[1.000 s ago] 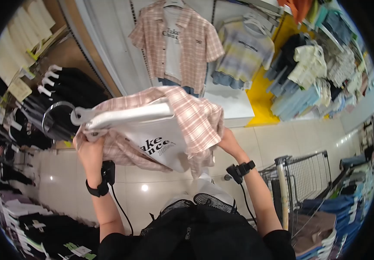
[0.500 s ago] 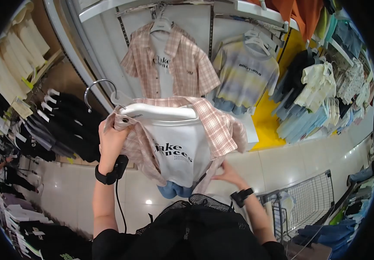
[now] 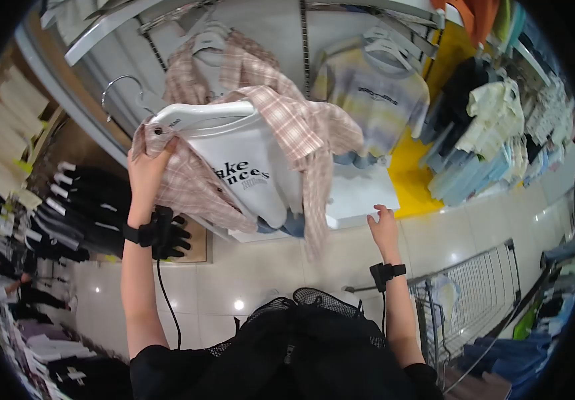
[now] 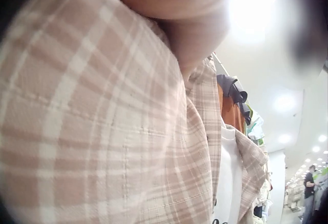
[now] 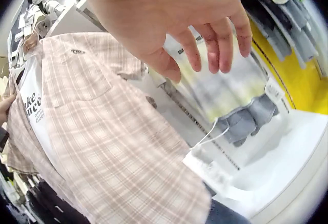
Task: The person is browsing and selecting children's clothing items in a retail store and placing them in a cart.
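Observation:
My left hand [image 3: 147, 177] grips a pink plaid shirt [image 3: 287, 127] at its shoulder, by the end of a white hanger [image 3: 201, 115]. Inside the open shirt is a white T-shirt [image 3: 247, 167] with black lettering, and blue denim [image 3: 291, 225] shows below it. In the left wrist view, plaid cloth [image 4: 102, 121] fills much of the frame under the hand. To the right, my right hand [image 3: 384, 233] is apart from the shirt, its fingers loosely bent and holding nothing. A white tag [image 5: 205, 167] hangs by the shirt's hem in the right wrist view.
Behind the held outfit, a matching plaid shirt [image 3: 251, 57] hangs on the wall rack, beside a yellow and lilac striped top [image 3: 374, 93]. Below is a white ledge [image 3: 361, 193]. A wire shopping cart [image 3: 467, 293] stands at right; black garments [image 3: 97, 200] hang at left.
The right hand has left the plaid shirt and moved off to the right. My left hand has carried the hung outfit forward, nearer the wall rack, over the last half second.

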Demonstrator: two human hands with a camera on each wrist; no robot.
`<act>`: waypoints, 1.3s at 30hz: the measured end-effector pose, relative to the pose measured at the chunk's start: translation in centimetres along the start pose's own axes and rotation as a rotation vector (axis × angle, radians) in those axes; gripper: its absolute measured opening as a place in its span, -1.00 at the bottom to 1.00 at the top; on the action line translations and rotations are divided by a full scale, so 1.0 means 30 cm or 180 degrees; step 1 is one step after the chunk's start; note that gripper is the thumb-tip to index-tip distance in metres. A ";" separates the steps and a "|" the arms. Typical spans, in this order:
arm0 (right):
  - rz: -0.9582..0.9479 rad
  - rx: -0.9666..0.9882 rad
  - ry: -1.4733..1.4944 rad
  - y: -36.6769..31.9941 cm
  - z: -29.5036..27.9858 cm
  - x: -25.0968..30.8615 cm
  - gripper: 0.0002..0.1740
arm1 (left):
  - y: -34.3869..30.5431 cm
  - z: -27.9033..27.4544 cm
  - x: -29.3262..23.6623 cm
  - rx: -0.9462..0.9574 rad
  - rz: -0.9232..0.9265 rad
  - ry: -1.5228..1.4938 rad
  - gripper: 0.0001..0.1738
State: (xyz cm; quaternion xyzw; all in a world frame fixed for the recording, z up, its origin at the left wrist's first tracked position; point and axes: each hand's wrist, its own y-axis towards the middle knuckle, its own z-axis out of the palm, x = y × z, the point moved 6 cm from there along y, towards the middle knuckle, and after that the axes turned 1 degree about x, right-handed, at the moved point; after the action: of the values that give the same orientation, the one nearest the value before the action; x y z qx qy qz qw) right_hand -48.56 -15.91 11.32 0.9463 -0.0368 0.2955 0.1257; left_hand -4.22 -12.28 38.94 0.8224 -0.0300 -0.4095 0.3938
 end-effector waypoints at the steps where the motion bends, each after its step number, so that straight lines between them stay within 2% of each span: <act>1: 0.0292 0.0234 -0.0414 -0.010 -0.047 -0.012 -0.55 | 0.012 0.011 0.014 0.0034 0.0022 -0.0052 -0.40; 2: 0.0375 0.0207 -0.0463 -0.026 -0.127 -0.005 -0.55 | 0.022 0.021 0.031 0.0071 0.0116 -0.0131 -0.40; 4: 0.0819 0.1498 -0.1395 -0.112 -0.230 -0.014 -0.37 | 0.023 0.028 0.023 0.0140 0.0051 -0.0119 -0.41; 5: 0.0975 0.1503 -0.1443 -0.161 -0.263 -0.082 -0.37 | 0.025 0.025 0.041 0.0167 -0.0021 0.0004 -0.42; 7: 0.0537 0.1559 -0.1738 -0.273 -0.316 -0.158 -0.23 | 0.026 0.012 0.087 0.0285 0.0087 -0.0082 -0.42; 8: -0.0366 0.0437 -0.1629 -0.332 -0.382 -0.068 -0.20 | 0.028 0.005 0.105 0.0247 0.0047 0.0101 -0.42; 9: -0.0286 0.0444 -0.1684 -0.356 -0.401 -0.060 -0.20 | 0.022 -0.002 0.131 0.0200 -0.0009 0.0302 -0.41; 11: 0.1012 0.0279 -0.1029 -0.414 -0.452 -0.110 -0.21 | 0.016 -0.001 0.191 0.0203 -0.0123 0.0247 -0.39; 12: 0.1447 0.0870 -0.1043 -0.436 -0.443 -0.127 -0.25 | 0.009 0.006 0.199 0.0271 -0.0159 0.0264 -0.40; 13: 0.1501 0.0872 -0.1060 -0.457 -0.452 -0.136 -0.25 | 0.008 0.011 0.205 0.0329 -0.0186 0.0282 -0.41; 15: 0.2714 0.1852 0.0209 -0.569 -0.422 -0.208 -0.25 | 0.000 0.022 0.216 0.0460 -0.0243 0.0203 -0.43; 16: 0.2420 0.1772 -0.0220 -0.581 -0.451 -0.200 -0.28 | -0.008 0.027 0.222 0.0553 -0.0298 0.0168 -0.45; 20: 0.2679 0.1647 -0.0717 -0.668 -0.548 -0.207 -0.23 | -0.025 0.024 0.228 0.0687 -0.0285 0.0253 -0.47; 23: 0.2914 0.1309 -0.0184 -0.732 -0.527 -0.258 -0.25 | -0.033 0.010 0.252 0.0729 -0.0319 0.0383 -0.46; 24: 0.2602 0.1199 -0.0005 -0.728 -0.515 -0.263 -0.29 | -0.028 0.008 0.271 0.0746 -0.0336 0.0373 -0.46; 26: 0.2670 0.1117 -0.0068 -0.755 -0.527 -0.290 -0.31 | -0.034 -0.002 0.296 0.0738 -0.0286 0.0094 -0.45; 31: 0.2848 0.0773 -0.0618 -0.762 -0.560 -0.307 -0.34 | -0.030 -0.025 0.318 0.0655 -0.0335 0.0139 -0.44; 32: 0.2742 0.0714 -0.1045 -0.750 -0.567 -0.303 -0.25 | -0.034 -0.037 0.317 0.0597 -0.0349 0.0123 -0.44; 33: 0.2741 0.0722 -0.1050 -0.756 -0.553 -0.313 -0.25 | -0.041 -0.049 0.314 0.0598 -0.0357 0.0127 -0.44; 35: 0.2350 0.0302 -0.1785 -0.727 -0.555 -0.310 -0.20 | -0.051 -0.078 0.312 0.0493 -0.0293 0.0407 -0.43; 39: 0.2608 0.0643 -0.1531 -0.696 -0.557 -0.265 -0.11 | -0.076 -0.165 0.296 0.0328 -0.0338 0.0490 -0.44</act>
State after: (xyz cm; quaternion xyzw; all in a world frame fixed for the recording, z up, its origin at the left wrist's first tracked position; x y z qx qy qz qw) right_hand -61.30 8.55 15.56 0.9029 -0.4055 0.0957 -0.1056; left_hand 4.50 -10.93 33.39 0.8710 0.0230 -0.3633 0.3298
